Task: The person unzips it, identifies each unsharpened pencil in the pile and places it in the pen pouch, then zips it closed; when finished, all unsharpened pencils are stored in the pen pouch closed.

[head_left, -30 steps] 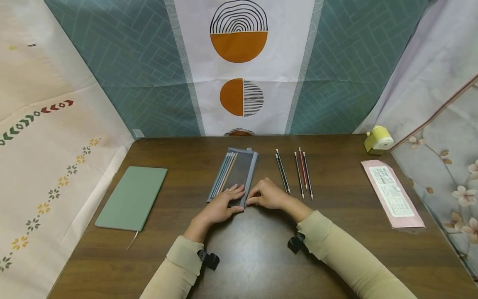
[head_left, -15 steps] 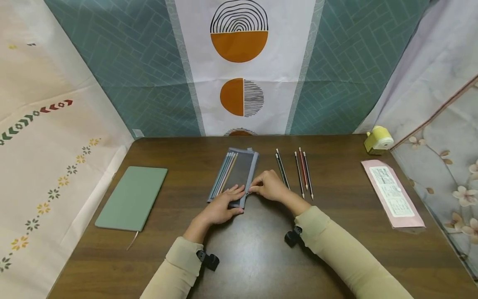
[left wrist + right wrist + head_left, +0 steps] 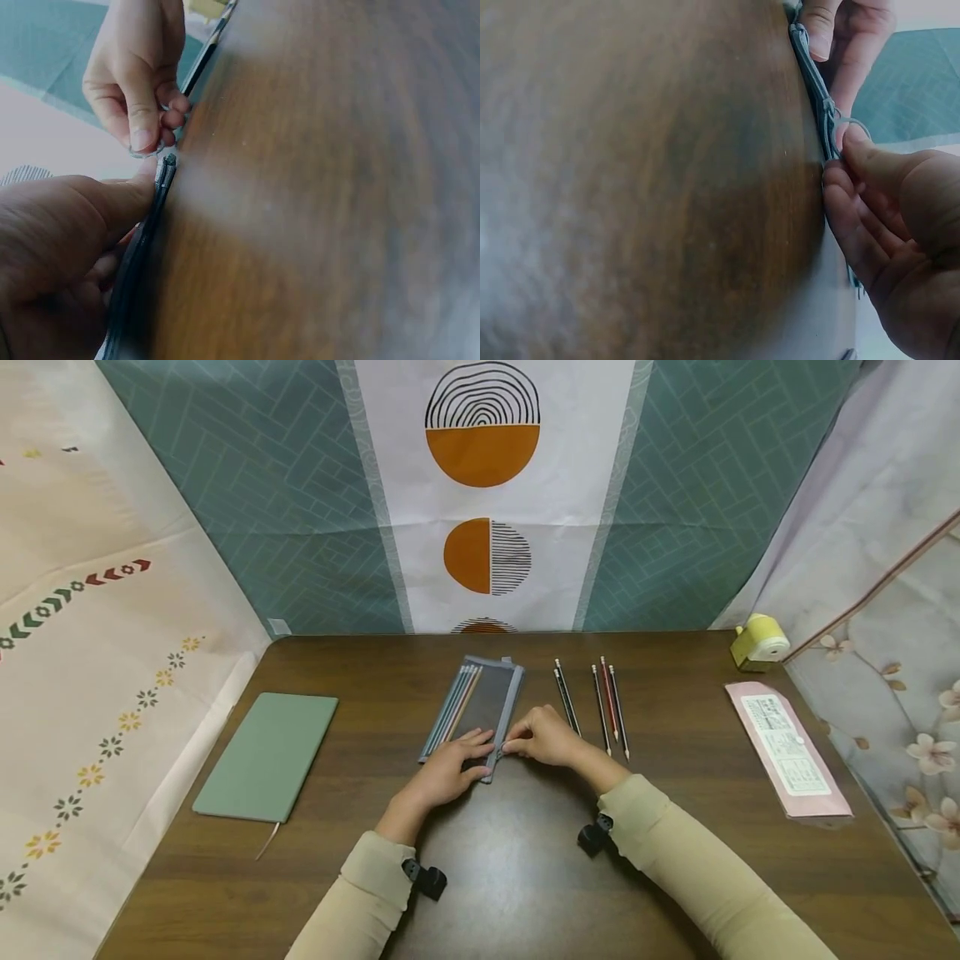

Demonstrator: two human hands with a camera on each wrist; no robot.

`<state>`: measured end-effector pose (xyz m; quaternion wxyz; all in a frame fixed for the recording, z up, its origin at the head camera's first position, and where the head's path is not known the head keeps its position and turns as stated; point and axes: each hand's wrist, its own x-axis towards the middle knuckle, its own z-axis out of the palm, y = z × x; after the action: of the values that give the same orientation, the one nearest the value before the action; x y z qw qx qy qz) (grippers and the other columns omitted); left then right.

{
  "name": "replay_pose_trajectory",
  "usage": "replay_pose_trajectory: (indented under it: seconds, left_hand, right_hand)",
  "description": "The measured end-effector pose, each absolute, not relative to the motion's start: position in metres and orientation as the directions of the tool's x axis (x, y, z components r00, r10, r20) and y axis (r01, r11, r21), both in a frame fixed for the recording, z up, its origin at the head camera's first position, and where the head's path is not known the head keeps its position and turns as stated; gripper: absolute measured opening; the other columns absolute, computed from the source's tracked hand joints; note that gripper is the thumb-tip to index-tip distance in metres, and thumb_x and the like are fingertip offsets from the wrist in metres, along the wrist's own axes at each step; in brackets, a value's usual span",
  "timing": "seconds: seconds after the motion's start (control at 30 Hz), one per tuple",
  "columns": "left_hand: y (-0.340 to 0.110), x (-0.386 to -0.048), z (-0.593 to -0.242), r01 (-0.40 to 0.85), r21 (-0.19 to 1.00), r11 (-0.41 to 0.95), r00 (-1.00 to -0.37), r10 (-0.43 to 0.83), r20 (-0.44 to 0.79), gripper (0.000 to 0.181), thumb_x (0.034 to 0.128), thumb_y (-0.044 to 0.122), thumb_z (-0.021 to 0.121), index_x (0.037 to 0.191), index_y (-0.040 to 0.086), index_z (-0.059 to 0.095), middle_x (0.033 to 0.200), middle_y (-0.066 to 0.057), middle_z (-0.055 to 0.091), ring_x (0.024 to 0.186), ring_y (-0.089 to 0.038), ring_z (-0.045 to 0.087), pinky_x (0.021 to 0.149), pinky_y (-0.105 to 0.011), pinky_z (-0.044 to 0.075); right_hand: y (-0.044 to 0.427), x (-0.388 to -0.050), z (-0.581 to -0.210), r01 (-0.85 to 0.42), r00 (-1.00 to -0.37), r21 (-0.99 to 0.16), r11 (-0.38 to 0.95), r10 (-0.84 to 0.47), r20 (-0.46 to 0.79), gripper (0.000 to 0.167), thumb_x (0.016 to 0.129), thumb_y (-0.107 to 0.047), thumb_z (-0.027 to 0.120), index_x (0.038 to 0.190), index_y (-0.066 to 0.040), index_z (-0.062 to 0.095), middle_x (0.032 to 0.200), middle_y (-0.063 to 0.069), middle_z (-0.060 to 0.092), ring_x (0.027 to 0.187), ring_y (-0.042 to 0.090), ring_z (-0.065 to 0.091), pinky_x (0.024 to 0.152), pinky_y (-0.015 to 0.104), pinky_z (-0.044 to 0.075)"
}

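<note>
A flat grey pencil case (image 3: 487, 689) with a see-through front lies on the table, several pencils (image 3: 459, 706) showing inside along its left side. My left hand (image 3: 447, 770) rests on the near end of the case with fingers extended, thumb close to the zipper edge. At that right edge my right hand (image 3: 546, 737) pinches the zipper's ring pull (image 3: 855, 124) between thumb and fingers. The zipper (image 3: 810, 71) runs between both hands in the right wrist view. From the left wrist, the case's dark edge (image 3: 139, 259) appears beside the left thumb.
Right of the case lie two dark pencils (image 3: 567, 697) and another small group of pencils (image 3: 611, 706), one red. A green notebook (image 3: 266, 756) is at the left. At the right are a pink packet (image 3: 787, 750) and a yellow-green pencil sharpener (image 3: 761, 643).
My right hand has moved away from the near corner, up along the zipper with the pull. The case has shifted slightly right, and my left thumb has drawn inward.
</note>
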<state>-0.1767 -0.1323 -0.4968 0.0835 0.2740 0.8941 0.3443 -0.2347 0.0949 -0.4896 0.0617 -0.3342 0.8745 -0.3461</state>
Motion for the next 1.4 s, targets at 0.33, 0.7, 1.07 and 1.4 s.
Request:
replay_pose_trajectory:
  seconds: [0.33,0.7,1.07,1.4]
  left_hand:
    - [-0.136,-0.174,-0.501,0.432,0.686,0.586,-0.829,0.558,0.046,0.052,0.095,0.015,0.071,0.142,0.001,0.055,0.153,-0.01,0.047,0.146,-0.029,0.035,0.117,-0.05,0.033]
    - [-0.148,-0.171,-0.494,0.475,0.689,0.547,-0.763,0.646,0.012,0.051,0.0922,0.013,0.074,0.139,-0.001,0.059,0.151,-0.01,0.05,0.145,-0.03,0.039,0.115,-0.051,0.036]
    - [-0.159,-0.171,-0.495,0.454,0.718,0.527,-0.736,0.676,-0.032,0.054,0.0896,0.011,0.076,0.139,0.001,0.059,0.151,-0.006,0.051,0.146,-0.026,0.037,0.115,-0.048,0.037]
    - [-0.165,-0.172,-0.494,0.431,0.755,0.494,-0.735,0.677,-0.024,0.054,0.0865,0.008,0.078,0.137,0.002,0.062,0.148,-0.006,0.054,0.145,-0.026,0.038,0.116,-0.045,0.036]
  right_hand:
    - [0.104,-0.247,-0.488,-0.487,-0.852,-0.639,0.596,-0.486,0.195,0.008,0.087,-0.015,0.081,0.083,-0.008,0.082,0.065,-0.004,0.071,0.057,0.003,0.061,0.058,0.027,0.052]
    - [0.125,-0.257,-0.484,-0.362,-0.932,-0.627,0.69,-0.289,0.22,0.011,0.087,-0.019,0.081,0.086,-0.008,0.083,0.074,0.002,0.075,0.066,0.016,0.067,0.078,0.043,0.056]
    - [0.141,-0.261,-0.49,-0.349,-0.936,-0.607,0.714,-0.232,0.264,0.012,0.088,-0.017,0.08,0.087,-0.005,0.082,0.079,0.007,0.076,0.065,0.017,0.07,0.073,0.042,0.058]
    - [0.146,-0.265,-0.484,-0.328,-0.939,-0.607,0.724,-0.178,0.294,0.011,0.087,-0.015,0.081,0.086,-0.004,0.082,0.08,0.009,0.077,0.071,0.025,0.072,0.072,0.045,0.058]
